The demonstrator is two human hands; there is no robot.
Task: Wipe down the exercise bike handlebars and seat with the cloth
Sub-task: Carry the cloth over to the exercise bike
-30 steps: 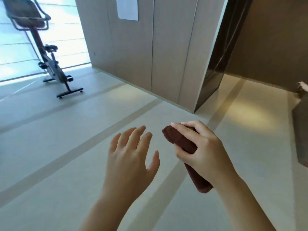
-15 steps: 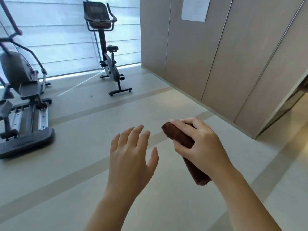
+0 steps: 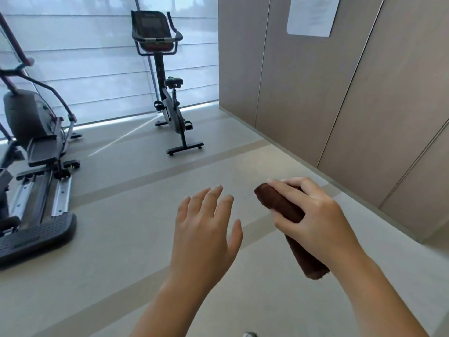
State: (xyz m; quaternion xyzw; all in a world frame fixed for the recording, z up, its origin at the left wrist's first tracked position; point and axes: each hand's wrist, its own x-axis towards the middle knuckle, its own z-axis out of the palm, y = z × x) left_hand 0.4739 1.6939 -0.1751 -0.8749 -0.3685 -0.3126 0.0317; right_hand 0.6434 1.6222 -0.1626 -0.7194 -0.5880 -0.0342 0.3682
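Looks like the approach step: not yet at the bike (image 3: 171,110), parked far off at 11 o'clock by the window, well apart from both hands. Grips the cloth (image 3: 286,210) in the right hand (image 3: 315,217) at 4 o'clock, with fingers and thumb curled round its upper half. Holds the left hand (image 3: 204,232) spread and empty at 6 o'clock, palm down, near the cloth but not touching. Next up, probably: crossing the floor (image 3: 121,239), shaking the roll loose, then going for the handlebars (image 3: 158,41) up top and the seat (image 3: 173,81) at their 5 o'clock. Dark brown, rolled into a snug tube, with no loose corners. Pokes out below the palm at the lower end. Damp or dry? Can't tell.
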